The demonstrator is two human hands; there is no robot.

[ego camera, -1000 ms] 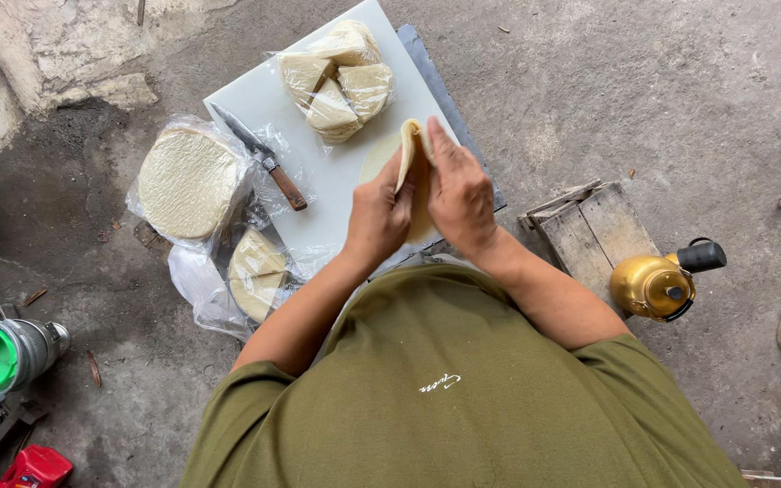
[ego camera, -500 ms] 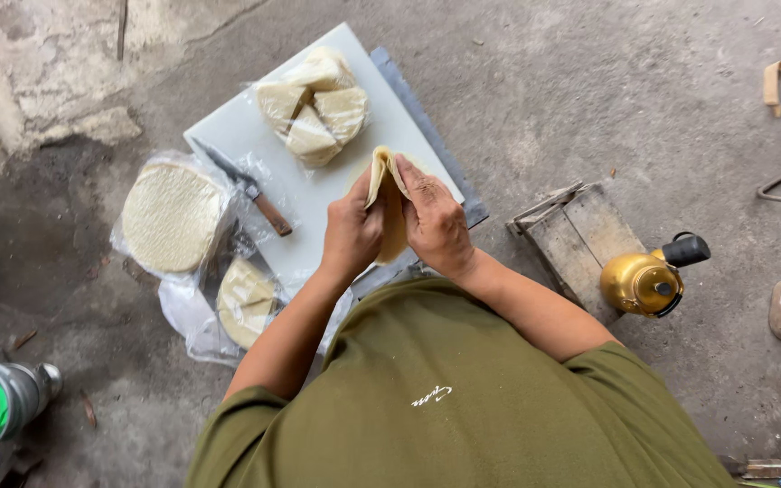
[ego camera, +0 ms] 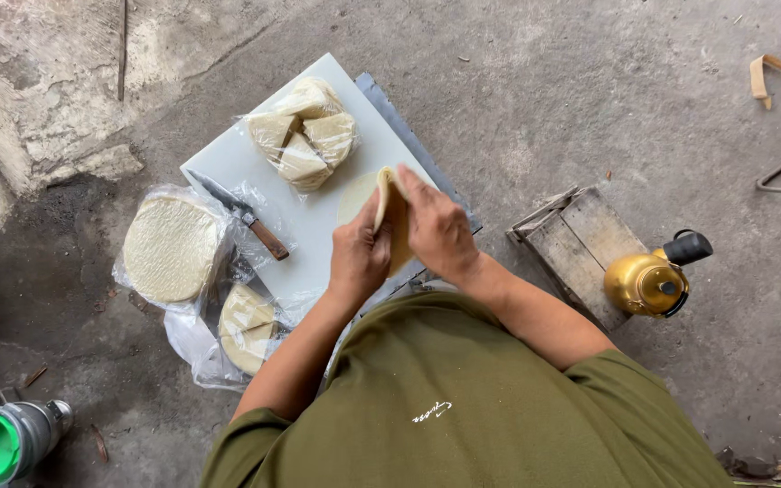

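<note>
My left hand (ego camera: 359, 258) and my right hand (ego camera: 436, 230) both grip a thin pale round sheet (ego camera: 385, 206), held on edge between them over a white cutting board (ego camera: 318, 226). Another pale round sheet (ego camera: 354, 196) lies flat on the board just under the hands. At the board's far end sits a pile of cut wedge pieces (ego camera: 302, 136) in clear plastic. A knife with a brown handle (ego camera: 241, 215) lies on the board's left side.
A bagged stack of round sheets (ego camera: 172, 248) and a second bag (ego camera: 246, 327) lie left of the board on the concrete floor. A small wooden crate (ego camera: 576, 244) and a brass kettle (ego camera: 648, 282) stand to the right. A metal can with a green lid (ego camera: 2, 443) is at bottom left.
Both hands stay on the sheet, working it on edge; a flat round sheet now shows on the board beneath them. The view has drifted slightly.
</note>
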